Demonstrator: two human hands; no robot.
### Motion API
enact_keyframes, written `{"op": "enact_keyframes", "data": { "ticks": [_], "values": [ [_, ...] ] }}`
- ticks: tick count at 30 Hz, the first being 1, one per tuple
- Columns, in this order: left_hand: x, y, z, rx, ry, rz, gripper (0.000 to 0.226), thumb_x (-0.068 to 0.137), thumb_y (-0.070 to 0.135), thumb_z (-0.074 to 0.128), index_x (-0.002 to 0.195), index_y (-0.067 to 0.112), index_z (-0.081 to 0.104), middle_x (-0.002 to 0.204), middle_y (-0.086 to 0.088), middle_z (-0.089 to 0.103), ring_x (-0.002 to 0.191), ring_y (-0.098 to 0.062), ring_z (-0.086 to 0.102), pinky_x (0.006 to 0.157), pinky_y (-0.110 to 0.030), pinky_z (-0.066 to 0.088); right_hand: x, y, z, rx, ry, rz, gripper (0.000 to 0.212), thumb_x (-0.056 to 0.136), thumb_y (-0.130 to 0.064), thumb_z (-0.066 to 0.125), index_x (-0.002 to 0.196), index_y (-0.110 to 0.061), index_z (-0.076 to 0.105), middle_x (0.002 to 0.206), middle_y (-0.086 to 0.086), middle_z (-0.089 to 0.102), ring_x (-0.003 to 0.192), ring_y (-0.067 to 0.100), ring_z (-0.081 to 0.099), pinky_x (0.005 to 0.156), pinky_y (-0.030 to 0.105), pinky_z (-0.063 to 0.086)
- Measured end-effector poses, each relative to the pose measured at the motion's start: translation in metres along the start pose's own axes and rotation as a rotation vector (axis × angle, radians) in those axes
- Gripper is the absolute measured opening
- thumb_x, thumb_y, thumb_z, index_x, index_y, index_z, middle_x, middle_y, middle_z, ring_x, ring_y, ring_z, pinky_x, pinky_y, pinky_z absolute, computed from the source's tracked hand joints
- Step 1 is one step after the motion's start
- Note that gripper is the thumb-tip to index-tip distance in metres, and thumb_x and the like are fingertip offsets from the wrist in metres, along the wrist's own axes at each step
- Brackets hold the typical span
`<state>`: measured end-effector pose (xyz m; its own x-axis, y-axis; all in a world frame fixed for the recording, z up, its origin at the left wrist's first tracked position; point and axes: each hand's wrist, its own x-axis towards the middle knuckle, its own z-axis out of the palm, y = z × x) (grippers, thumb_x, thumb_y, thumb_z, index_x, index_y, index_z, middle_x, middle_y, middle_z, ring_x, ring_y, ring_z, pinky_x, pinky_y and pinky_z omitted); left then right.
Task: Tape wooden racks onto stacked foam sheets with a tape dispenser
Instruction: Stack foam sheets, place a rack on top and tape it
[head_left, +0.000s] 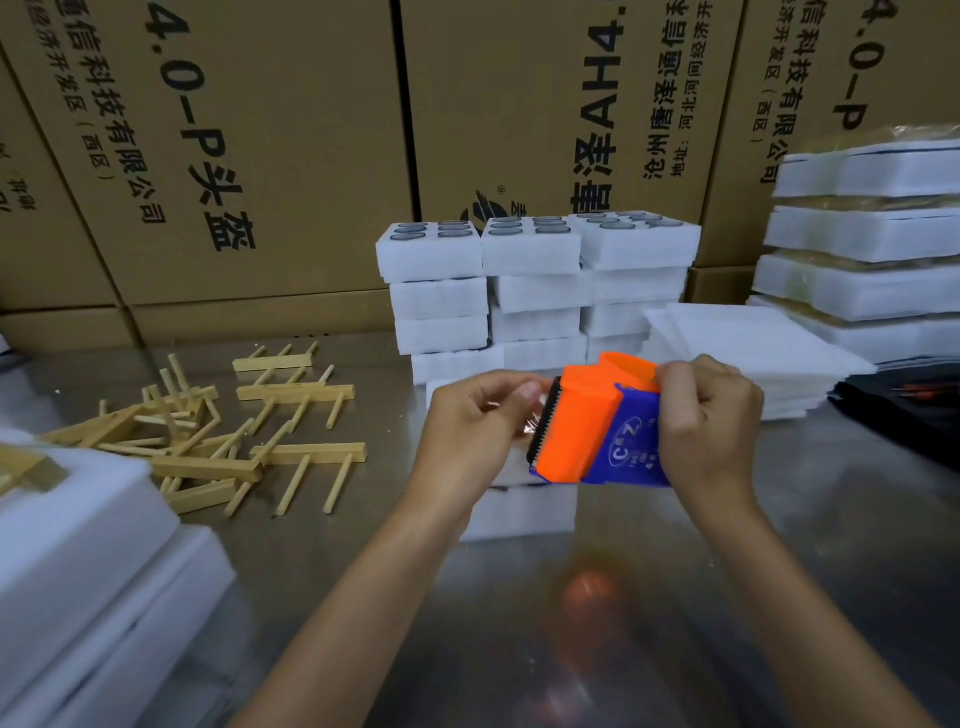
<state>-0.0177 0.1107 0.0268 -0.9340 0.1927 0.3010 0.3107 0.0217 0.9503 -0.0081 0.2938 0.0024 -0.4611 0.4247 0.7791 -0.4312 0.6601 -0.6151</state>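
Observation:
My right hand (706, 421) grips an orange and blue tape dispenser (597, 426) above the steel table. Its toothed cutter edge faces left. My left hand (472, 421) pinches the clear tape end (532, 423) right at that cutter. Beneath both hands sits a small stack of white foam sheets (519, 512); its top is mostly hidden by the hands. Several loose wooden racks (218, 436), bars with pegs, lie scattered on the table to the left.
Stacked foam blocks with round holes (530, 280) stand behind the hands. Flat foam sheets (753, 353) and taller foam piles (862, 244) sit at right, more foam (78, 561) at front left. Cardboard boxes (260, 156) wall off the back. A dark object (904, 410) lies far right.

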Motion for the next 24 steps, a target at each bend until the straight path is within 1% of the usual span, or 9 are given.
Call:
{"op": "enact_keyframes", "data": {
  "ticks": [3, 5, 9, 12, 17, 18, 20, 21, 24],
  "values": [
    [0.018, 0.016, -0.002, 0.097, 0.112, 0.039, 0.026, 0.096, 0.011, 0.06, 0.081, 0.026, 0.075, 0.087, -0.003, 0.076, 0.092, -0.03, 0.069, 0.085, -0.041, 0.058, 0.02, -0.005, 0.008, -0.003, -0.092, 0.049, 0.047, 0.083, -0.033, 0.04, 0.046, -0.006, 0.033, 0.043, 0.008, 0.046, 0.044, 0.019, 0.046, 0.047, 0.02, 0.028],
    [0.029, 0.025, -0.005, 0.139, 0.146, 0.04, 0.024, 0.096, 0.009, 0.06, 0.081, 0.022, 0.075, 0.087, -0.005, 0.076, 0.083, -0.026, 0.069, 0.087, -0.043, 0.057, 0.037, -0.011, 0.014, -0.046, -0.167, 0.085, 0.047, 0.082, -0.039, 0.038, 0.046, -0.009, 0.033, 0.043, 0.006, 0.051, 0.045, 0.019, 0.051, 0.048, 0.022, 0.03],
    [0.048, 0.031, -0.019, 0.166, 0.255, 0.053, 0.025, 0.094, 0.011, 0.061, 0.076, 0.022, 0.074, 0.07, 0.0, 0.07, 0.062, -0.008, 0.06, 0.082, -0.037, 0.057, 0.059, -0.011, 0.019, -0.124, -0.267, 0.121, 0.047, 0.082, -0.044, 0.037, 0.047, -0.012, 0.032, 0.041, -0.005, 0.053, 0.042, 0.006, 0.052, 0.049, 0.026, 0.028],
    [0.064, 0.03, -0.044, 0.192, 0.338, 0.059, 0.023, 0.094, 0.011, 0.061, 0.077, 0.021, 0.073, 0.066, 0.003, 0.066, 0.053, -0.003, 0.058, 0.073, -0.029, 0.055, 0.065, 0.002, 0.016, -0.22, -0.323, 0.149, 0.053, 0.09, -0.044, 0.043, 0.05, -0.008, 0.041, 0.045, 0.004, 0.056, 0.049, 0.013, 0.057, 0.051, 0.027, 0.033],
    [0.072, 0.013, -0.075, 0.131, 0.493, -0.047, 0.023, 0.094, 0.007, 0.055, 0.085, 0.013, 0.076, 0.083, -0.004, 0.072, 0.064, -0.013, 0.06, 0.063, -0.017, 0.053, 0.079, 0.017, 0.015, -0.337, -0.474, 0.229, 0.053, 0.092, -0.048, 0.044, 0.059, -0.008, 0.056, 0.058, 0.006, 0.06, 0.061, 0.018, 0.059, 0.053, 0.029, 0.033],
    [0.073, 0.01, -0.085, 0.117, 0.549, -0.071, 0.023, 0.094, 0.008, 0.055, 0.085, 0.015, 0.075, 0.08, -0.003, 0.071, 0.068, -0.014, 0.062, 0.066, -0.018, 0.055, 0.083, 0.022, 0.012, -0.362, -0.494, 0.232, 0.053, 0.092, -0.05, 0.044, 0.062, -0.008, 0.057, 0.06, 0.006, 0.061, 0.061, 0.018, 0.058, 0.053, 0.029, 0.032],
    [0.073, 0.007, -0.111, 0.054, 0.676, -0.118, 0.022, 0.094, 0.01, 0.056, 0.08, 0.021, 0.071, 0.075, -0.002, 0.069, 0.078, -0.018, 0.066, 0.084, -0.032, 0.058, 0.092, 0.032, 0.005, -0.425, -0.55, 0.224, 0.051, 0.092, -0.052, 0.044, 0.067, -0.011, 0.058, 0.064, 0.005, 0.061, 0.061, 0.017, 0.058, 0.052, 0.028, 0.03],
    [0.074, 0.004, -0.121, 0.024, 0.725, -0.145, 0.022, 0.093, 0.01, 0.056, 0.08, 0.021, 0.069, 0.075, -0.002, 0.068, 0.078, -0.019, 0.067, 0.088, -0.037, 0.057, 0.095, 0.038, 0.001, -0.478, -0.6, 0.206, 0.047, 0.093, -0.053, 0.044, 0.072, -0.013, 0.058, 0.066, 0.004, 0.061, 0.061, 0.016, 0.058, 0.052, 0.027, 0.03],
    [0.076, -0.011, -0.134, -0.012, 0.734, -0.238, 0.023, 0.095, 0.003, 0.05, 0.095, 0.009, 0.071, 0.069, -0.004, 0.065, 0.064, -0.015, 0.061, 0.076, -0.031, 0.059, 0.109, 0.048, 0.0, -0.566, -0.68, 0.173, 0.048, 0.092, -0.057, 0.045, 0.073, -0.015, 0.06, 0.067, 0.005, 0.062, 0.061, 0.018, 0.059, 0.053, 0.027, 0.031]
  ]
}}
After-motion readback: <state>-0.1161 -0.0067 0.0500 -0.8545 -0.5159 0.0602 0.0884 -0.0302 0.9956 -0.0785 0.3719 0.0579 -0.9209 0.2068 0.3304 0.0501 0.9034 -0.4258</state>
